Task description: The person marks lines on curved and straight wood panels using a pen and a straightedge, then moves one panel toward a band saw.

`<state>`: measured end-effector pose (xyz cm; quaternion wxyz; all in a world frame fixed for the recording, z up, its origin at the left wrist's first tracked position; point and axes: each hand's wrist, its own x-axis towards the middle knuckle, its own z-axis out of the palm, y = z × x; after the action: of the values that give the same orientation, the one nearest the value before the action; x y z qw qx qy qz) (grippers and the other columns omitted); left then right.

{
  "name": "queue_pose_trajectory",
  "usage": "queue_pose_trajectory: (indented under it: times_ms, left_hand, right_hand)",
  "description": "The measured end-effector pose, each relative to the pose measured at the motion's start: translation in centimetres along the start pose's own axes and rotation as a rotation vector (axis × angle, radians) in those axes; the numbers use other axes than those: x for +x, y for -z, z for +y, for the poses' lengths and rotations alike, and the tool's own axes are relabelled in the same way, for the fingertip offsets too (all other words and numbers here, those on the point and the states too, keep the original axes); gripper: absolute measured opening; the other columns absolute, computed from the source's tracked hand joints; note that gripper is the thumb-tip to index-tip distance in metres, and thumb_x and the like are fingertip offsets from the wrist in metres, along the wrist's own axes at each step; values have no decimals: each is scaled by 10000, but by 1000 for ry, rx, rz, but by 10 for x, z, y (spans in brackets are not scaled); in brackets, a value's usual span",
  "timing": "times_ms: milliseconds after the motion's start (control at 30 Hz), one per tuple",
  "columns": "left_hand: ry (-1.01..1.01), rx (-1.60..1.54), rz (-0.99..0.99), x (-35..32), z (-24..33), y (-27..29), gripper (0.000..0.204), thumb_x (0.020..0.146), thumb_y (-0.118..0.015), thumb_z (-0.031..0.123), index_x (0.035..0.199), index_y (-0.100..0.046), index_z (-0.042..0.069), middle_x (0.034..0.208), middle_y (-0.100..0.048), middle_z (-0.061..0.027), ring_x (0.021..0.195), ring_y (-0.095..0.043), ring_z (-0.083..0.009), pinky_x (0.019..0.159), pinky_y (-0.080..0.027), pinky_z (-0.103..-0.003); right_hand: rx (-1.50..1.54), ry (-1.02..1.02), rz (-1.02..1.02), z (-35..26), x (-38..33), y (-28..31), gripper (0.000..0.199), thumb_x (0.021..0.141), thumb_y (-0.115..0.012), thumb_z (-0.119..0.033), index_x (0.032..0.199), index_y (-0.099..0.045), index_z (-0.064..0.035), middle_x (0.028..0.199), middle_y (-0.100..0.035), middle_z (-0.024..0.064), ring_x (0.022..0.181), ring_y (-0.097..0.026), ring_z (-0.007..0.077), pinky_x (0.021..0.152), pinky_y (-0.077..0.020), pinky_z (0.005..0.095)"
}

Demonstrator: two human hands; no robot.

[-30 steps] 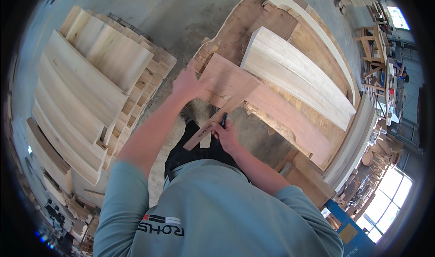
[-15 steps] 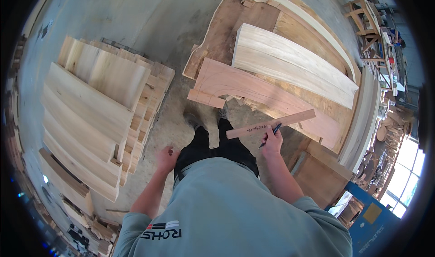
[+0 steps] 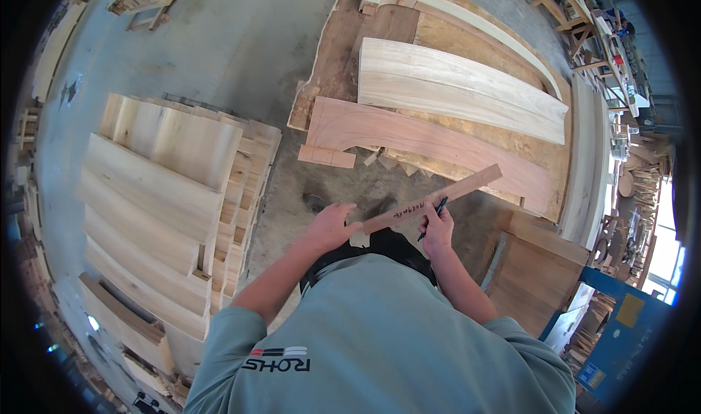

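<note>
My right hand (image 3: 438, 231) grips a narrow reddish-brown wooden strip (image 3: 471, 186) with dark handwriting on its face. A dark pen (image 3: 441, 206) is held in the same hand, lying across the strip. My left hand (image 3: 332, 229) is at the strip's left end, fingers apart and stretched toward it; whether it touches the wood I cannot tell. Beyond the strip lies a flat reddish board (image 3: 431, 138) cut to a curved outline, with curved lines drawn on it. Behind that rests a thick pale wooden panel (image 3: 460, 85).
A worktop (image 3: 321, 74) carries the boards and a long curved pale piece (image 3: 475, 25). On the left stands a stack of pale curved panels (image 3: 150, 195) on slatted wood. At right are a wooden box (image 3: 529, 268) and a blue cabinet (image 3: 624, 334).
My left hand has risen from beside my leg and moved right to the strip's left end. The strip tilts a little more, still in my right hand with the pen. The view has shifted.
</note>
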<state>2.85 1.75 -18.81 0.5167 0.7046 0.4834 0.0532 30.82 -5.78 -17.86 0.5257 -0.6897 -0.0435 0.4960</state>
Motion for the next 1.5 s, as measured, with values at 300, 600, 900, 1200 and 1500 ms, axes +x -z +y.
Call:
queue_pose_trajectory:
  times_ms: [300, 600, 900, 1200, 1500]
  left_hand:
    - [-94, 152, -36, 7, 71, -71, 867, 718, -849, 383, 1415, -496, 9, 1272, -629, -237, 1202, -586, -408, 1014, -476, -493]
    - [-240, 89, -264, 74, 190, -179, 705, 767, -829, 309, 1336, -561, -8, 1128, -687, -196, 1044, -672, -339, 909, -532, -410]
    - [-280, -93, -415, 160, 264, -279, 398, 927, -691, 134, 1269, -606, -51, 1068, -697, -101, 955, -657, -146, 874, -536, -307]
    - [-276, 173, -408, 251, 349, -350, 405, 922, -705, 260, 1200, -659, -32, 1007, -727, -162, 949, -708, -249, 883, -552, -367]
    - [-547, 664, -310, 304, 419, -407, 716, 874, -736, 348, 1450, -476, 11, 1530, -410, -228, 1409, -406, -391, 1134, -369, -480]
  right_hand:
    - [101, -128, -123, -11, 18, 42, 147, 928, -746, -173, 948, -622, -96, 749, -553, -14, 606, -497, 84, 489, -379, 251]
    - [17, 169, -70, -75, 26, 181, 244, 946, -709, -235, 923, -673, 6, 689, -573, 6, 591, -517, 89, 529, -450, 289]
    - [-457, 709, 413, -107, 50, 286, 211, 909, -657, -195, 1014, -636, -13, 878, -645, 227, 863, -642, 405, 762, -519, 472]
    - [-875, 511, 328, -141, 85, 379, 144, 943, -636, -187, 1046, -672, -93, 991, -709, 125, 962, -625, 346, 855, -518, 442]
    - [-493, 121, 118, -118, 151, 449, 228, 946, -665, -237, 942, -672, -9, 742, -652, 178, 660, -602, 290, 668, -510, 407]
